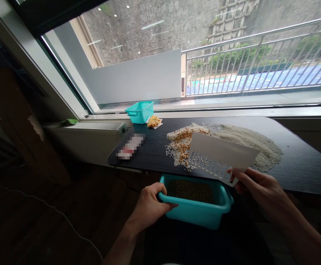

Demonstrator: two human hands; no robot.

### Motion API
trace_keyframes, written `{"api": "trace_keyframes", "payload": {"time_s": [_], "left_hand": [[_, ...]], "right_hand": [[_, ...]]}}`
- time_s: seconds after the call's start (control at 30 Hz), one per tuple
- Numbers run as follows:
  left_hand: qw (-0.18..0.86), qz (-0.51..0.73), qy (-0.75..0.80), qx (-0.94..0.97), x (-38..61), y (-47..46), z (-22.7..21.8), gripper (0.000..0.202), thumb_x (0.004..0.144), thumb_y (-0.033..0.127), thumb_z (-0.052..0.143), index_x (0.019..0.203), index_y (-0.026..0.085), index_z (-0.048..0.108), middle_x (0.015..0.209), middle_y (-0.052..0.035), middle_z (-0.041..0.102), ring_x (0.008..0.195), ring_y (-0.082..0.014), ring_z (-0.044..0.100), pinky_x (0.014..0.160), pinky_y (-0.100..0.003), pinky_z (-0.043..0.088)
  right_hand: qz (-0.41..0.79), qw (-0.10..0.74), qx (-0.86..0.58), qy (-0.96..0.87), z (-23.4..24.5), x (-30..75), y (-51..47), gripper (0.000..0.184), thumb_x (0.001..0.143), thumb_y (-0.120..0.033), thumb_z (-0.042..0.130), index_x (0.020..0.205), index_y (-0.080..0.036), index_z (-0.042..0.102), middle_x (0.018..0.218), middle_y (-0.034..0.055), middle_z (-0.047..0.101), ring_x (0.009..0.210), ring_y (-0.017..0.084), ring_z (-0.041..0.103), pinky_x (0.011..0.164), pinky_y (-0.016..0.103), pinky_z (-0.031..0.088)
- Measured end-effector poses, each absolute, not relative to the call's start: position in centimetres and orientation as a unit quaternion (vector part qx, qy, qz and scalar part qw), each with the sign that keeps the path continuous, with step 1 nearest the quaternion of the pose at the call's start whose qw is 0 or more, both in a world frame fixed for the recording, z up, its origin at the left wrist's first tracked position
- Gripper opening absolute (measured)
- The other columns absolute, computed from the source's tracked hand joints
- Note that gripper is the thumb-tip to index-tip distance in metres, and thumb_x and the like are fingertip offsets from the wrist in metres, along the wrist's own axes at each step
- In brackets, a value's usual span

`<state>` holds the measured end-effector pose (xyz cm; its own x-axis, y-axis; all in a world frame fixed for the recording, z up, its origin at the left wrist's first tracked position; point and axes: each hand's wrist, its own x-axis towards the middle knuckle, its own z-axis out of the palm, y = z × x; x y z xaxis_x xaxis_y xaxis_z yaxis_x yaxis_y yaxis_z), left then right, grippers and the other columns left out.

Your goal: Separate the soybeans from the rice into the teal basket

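Note:
My left hand [150, 202] is closed on the left rim of a turquoise plastic bin [196, 213], just below the table's front edge. Small greenish-brown beans [190, 189] lie inside it. In my right hand [255, 182] is a flat white slotted scraper [222, 151], gripped at its lower right corner and tilted above the bin's far side. Behind the scraper, a heap of white rice [240, 138] spreads over the table. Yellow-orange soybeans [186, 136] are mixed with the rice at the heap's left; the scraper hides part of the pile.
The dark table [152, 154] stands against a window. At its back left are a second turquoise bin [141, 112] and a crumpled yellow item [154, 121]. A blurred-out flat object [131, 146] lies at the left edge. Beyond is a white radiator [94, 136]; a cable [58, 213] crosses the floor.

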<state>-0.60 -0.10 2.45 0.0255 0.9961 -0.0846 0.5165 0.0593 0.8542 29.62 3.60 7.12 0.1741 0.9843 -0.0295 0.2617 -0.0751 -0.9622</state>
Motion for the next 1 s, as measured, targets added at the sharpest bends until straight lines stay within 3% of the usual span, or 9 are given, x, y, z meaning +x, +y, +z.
{"api": "trace_keyframes", "payload": {"time_s": [0.27,0.47,0.6,1.0], "left_hand": [[0.38,0.312,0.624,0.607,-0.7,-0.1,2.6,0.037,0.065,0.03,0.084,0.064,0.02,0.048,0.068,0.005,0.048,0.067,-0.012,0.045,0.059,-0.023,0.031],[0.378,0.316,0.629,0.602,-0.7,-0.1,2.5,0.036,0.064,0.029,0.084,0.064,0.02,0.049,0.067,0.0053,0.047,0.067,-0.0117,0.044,0.059,-0.023,0.03],[0.38,0.313,0.626,0.604,-0.6,0.0,2.6,0.036,0.065,0.029,0.083,0.064,0.021,0.048,0.067,0.0047,0.047,0.067,-0.0121,0.044,0.059,-0.023,0.03],[0.381,0.315,0.626,0.603,-0.7,-0.1,2.7,0.033,0.065,0.028,0.081,0.063,0.02,0.049,0.067,0.0045,0.048,0.066,-0.0119,0.045,0.059,-0.023,0.03]], "right_hand": [[0.4,0.473,-0.602,-0.503,6.4,29.2,4.2,0.041,0.071,-0.063,0.08,0.069,-0.022,0.078,0.055,-0.0007,0.064,0.054,0.015,0.055,0.056,0.029,0.047],[0.39,0.442,-0.606,-0.534,6.5,30.1,4.4,0.062,0.06,-0.083,0.078,0.064,-0.021,0.076,0.05,0.0023,0.063,0.051,0.016,0.055,0.053,0.031,0.046],[0.394,0.437,-0.618,-0.522,6.5,30.2,4.1,0.069,0.055,-0.088,0.078,0.065,-0.02,0.078,0.049,0.0028,0.062,0.051,0.016,0.053,0.054,0.031,0.046],[0.423,0.441,-0.593,-0.524,5.6,30.8,4.1,0.06,0.063,-0.081,0.08,0.069,-0.022,0.08,0.052,0.0027,0.064,0.051,0.017,0.056,0.053,0.031,0.05]]}}
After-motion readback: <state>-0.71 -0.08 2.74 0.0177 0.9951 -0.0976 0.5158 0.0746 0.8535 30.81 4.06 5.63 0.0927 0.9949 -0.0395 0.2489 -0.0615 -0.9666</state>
